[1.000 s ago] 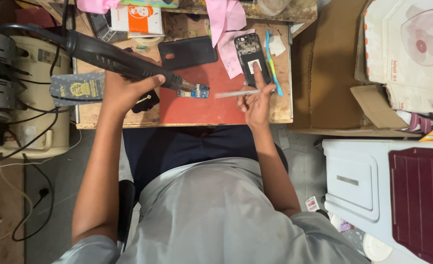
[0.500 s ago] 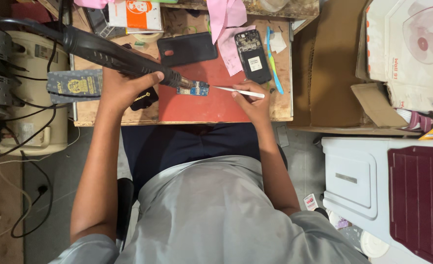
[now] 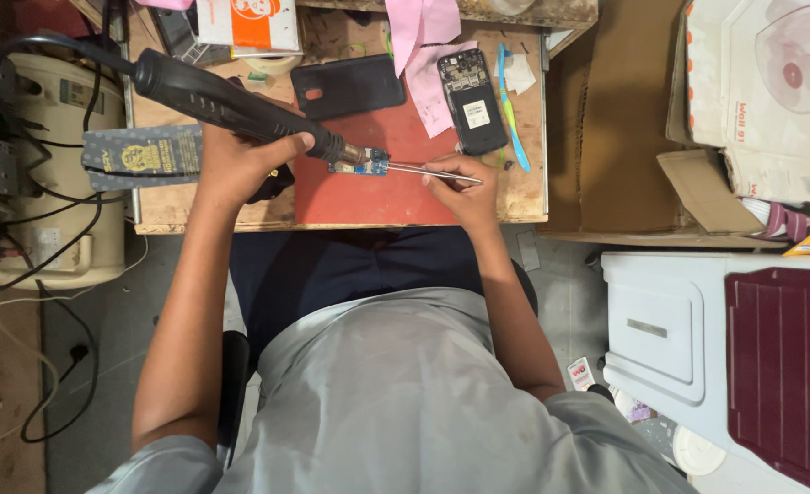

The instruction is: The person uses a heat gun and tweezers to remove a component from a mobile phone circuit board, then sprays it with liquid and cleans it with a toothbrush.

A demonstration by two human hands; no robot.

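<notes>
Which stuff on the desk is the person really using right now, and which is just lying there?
Using:
left hand holding the black hot-air tool
right hand holding tweezers
small blue circuit board on the red mat

Lying about:
opened phone
black phone cover
pink papers
blue toothbrush

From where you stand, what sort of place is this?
Probably a small phone repair bench: the left hand holds a hot-air tool over a small circuit board, the right hand holds tweezers, beside an opened phone.
</notes>
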